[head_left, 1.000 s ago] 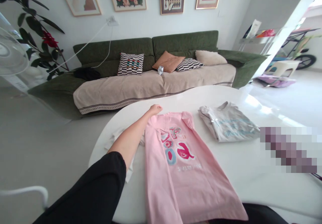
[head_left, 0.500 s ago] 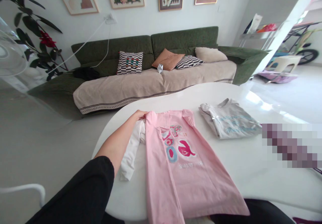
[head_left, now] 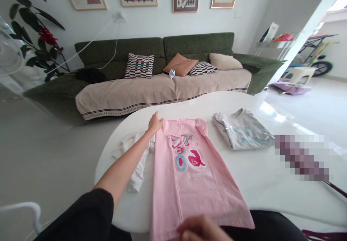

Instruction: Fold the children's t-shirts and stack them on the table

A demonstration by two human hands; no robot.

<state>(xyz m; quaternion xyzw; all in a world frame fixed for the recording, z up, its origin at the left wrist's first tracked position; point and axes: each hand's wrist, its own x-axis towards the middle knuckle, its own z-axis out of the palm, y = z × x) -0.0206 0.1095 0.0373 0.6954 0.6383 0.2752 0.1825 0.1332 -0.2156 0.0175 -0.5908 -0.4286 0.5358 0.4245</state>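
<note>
A pink shirt (head_left: 200,194) with a colourful printed front lies spread on the white table, its left side folded inward in a long strip. My left hand (head_left: 155,124) is at the shirt's upper left corner, fingers closed on the fabric there. At the bottom edge of the view, my right hand (head_left: 203,230) is over the shirt's lower hem. It is blurred and partly cut off, so its grip is unclear. White cloth (head_left: 137,174) lies crumpled left of the shirt, partly behind my left forearm.
A folded grey T-shirt (head_left: 241,129) with blue lettering lies right of the pink shirt. Further right is a pixelated purple item (head_left: 300,158) with a dark strap. The round-edged white table (head_left: 284,186) stands before a green sofa (head_left: 197,46) with cushions.
My right hand has come into view at the shirt's lower hem. My left hand has shifted slightly up at the corner, and more of the white cloth shows beside my forearm.
</note>
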